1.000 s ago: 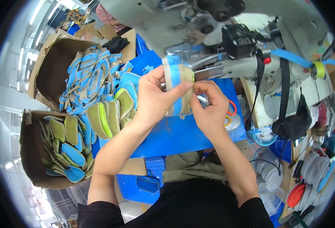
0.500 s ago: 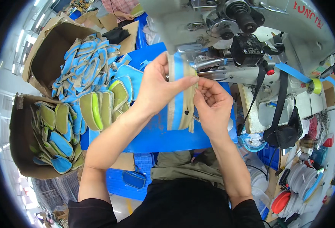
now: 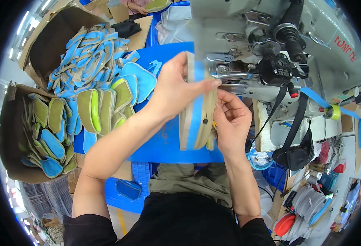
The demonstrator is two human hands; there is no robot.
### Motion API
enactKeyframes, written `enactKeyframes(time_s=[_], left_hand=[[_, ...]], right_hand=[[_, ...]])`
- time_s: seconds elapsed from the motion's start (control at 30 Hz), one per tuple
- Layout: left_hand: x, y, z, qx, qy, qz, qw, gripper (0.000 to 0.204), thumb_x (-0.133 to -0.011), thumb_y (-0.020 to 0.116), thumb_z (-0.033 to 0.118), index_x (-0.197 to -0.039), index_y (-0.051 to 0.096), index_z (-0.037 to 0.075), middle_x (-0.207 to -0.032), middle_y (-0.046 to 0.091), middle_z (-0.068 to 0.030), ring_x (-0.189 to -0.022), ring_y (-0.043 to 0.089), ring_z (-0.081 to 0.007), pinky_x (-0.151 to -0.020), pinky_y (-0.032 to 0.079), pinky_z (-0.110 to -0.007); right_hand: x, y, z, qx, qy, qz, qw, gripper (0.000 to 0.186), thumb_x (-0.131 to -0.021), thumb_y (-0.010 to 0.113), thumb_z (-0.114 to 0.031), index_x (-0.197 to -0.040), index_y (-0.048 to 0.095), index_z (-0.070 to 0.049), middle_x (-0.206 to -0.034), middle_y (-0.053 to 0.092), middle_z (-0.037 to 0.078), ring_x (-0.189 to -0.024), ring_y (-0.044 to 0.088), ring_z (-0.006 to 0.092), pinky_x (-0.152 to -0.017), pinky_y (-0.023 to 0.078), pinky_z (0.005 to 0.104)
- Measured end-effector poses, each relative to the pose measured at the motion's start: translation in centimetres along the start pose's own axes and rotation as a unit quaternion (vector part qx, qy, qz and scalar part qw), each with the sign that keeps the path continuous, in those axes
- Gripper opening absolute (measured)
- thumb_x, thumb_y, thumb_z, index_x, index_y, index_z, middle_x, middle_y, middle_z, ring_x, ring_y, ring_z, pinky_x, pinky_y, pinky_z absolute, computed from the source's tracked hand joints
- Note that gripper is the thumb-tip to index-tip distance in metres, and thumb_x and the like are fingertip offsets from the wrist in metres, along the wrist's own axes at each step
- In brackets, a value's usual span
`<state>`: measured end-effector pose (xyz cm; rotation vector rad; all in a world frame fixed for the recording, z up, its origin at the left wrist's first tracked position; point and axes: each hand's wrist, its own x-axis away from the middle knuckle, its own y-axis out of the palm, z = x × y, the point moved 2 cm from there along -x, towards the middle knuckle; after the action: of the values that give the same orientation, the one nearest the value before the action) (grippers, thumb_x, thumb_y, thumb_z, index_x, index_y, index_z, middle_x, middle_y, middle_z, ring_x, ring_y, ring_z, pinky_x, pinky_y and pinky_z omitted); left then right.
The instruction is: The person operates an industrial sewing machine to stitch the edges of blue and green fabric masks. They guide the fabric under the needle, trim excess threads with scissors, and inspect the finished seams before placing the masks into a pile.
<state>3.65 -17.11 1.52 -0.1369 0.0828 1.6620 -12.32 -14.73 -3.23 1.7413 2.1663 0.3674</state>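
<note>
— What have you got in hand over there?
— On my feed, my left fingers point(image 3: 205, 86) are closed on a tan-and-blue striped band point(image 3: 197, 108), thumb across its near face and the rest curled behind its left edge.
— And the right?
— My right fingers point(image 3: 229, 99) are bunched at the band's right edge, thumb and forefinger close together. I can't tell whether they have the edge pinched.
— So where does the band sit?
— Upright between both sets of fingers, its lower end hanging below them over the blue tabletop point(image 3: 160, 141).
— What's close by?
— Left of the left fingers, a row of olive panels point(image 3: 106, 110) leaning on one another, with light-blue panels point(image 3: 141, 82) nearer. Just beyond the fingertips, reaching off to the right, is a grey sewing machine point(image 3: 229, 16). I can't make out whether the band touches it.
— Farther out?
— Well left of the fingers, a heap of blue-and-tan strips point(image 3: 88, 57) spills from a cardboard box point(image 3: 51, 37). Farthest, past the fingers, a co-worker's hand point(image 3: 138, 8) is near another olive panel point(image 3: 157, 5).
</note>
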Motion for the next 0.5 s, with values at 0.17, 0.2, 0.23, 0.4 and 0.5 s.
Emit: enactKeyframes(time_s=[0.17,0.2,0.23,0.4,0.5], left_hand=[[-0.2,-0.1,-0.2,0.017,-0.003,-0.002,1.000,0.044,-0.080,0.087,0.006,-0.114,0.059,0.000,-0.101,0.072,-0.0074,-0.093,0.068,-0.0111,-0.083,0.057,-0.029],[0.2,0.1,0.8,0.038,-0.028,-0.008,0.999,0.044,-0.080,0.086,0.005,-0.115,0.058,0.000,-0.101,0.072,-0.0071,-0.093,0.068,-0.0112,-0.083,0.057,-0.030],[0.6,0.2,1.2,0.058,-0.054,-0.015,0.997,0.045,-0.081,0.086,0.005,-0.116,0.058,0.000,-0.102,0.071,-0.0068,-0.093,0.067,-0.0113,-0.084,0.057,-0.030],[1.9,0.7,1.1,0.079,-0.046,-0.012,0.996,0.046,-0.083,0.081,-0.001,-0.121,0.054,0.001,-0.108,0.069,-0.0065,-0.098,0.066,-0.0115,-0.088,0.056,-0.030],[1.6,0.9,1.1,0.067,-0.050,-0.002,0.997,0.046,-0.083,0.080,-0.002,-0.122,0.054,0.000,-0.108,0.069,-0.0069,-0.099,0.066,-0.0119,-0.089,0.055,-0.030]], right_hand=[[-0.3,-0.3,-0.3,-0.004,0.010,-0.018,1.000,0.023,-0.098,0.067,-0.002,-0.120,0.067,0.006,-0.102,0.074,0.006,-0.086,0.068,0.0065,-0.077,0.055,0.0205],[-0.5,-0.4,-0.3,-0.002,0.005,-0.021,1.000,0.024,-0.099,0.069,-0.005,-0.120,0.068,0.005,-0.102,0.074,0.007,-0.086,0.068,0.0065,-0.077,0.054,0.0207],[-0.5,-0.4,-0.4,-0.005,0.010,-0.021,1.000,0.025,-0.099,0.070,-0.006,-0.121,0.068,0.005,-0.102,0.074,0.006,-0.086,0.068,0.0065,-0.077,0.054,0.0207],[-0.5,-0.5,-0.2,-0.016,0.015,-0.030,0.999,0.027,-0.099,0.071,-0.007,-0.123,0.067,0.005,-0.100,0.074,0.006,-0.085,0.068,0.0066,-0.076,0.055,0.0206],[-0.5,-0.6,-0.1,-0.014,0.014,-0.021,1.000,0.027,-0.099,0.071,-0.007,-0.123,0.068,0.005,-0.100,0.074,0.006,-0.085,0.068,0.0066,-0.076,0.055,0.0207]])
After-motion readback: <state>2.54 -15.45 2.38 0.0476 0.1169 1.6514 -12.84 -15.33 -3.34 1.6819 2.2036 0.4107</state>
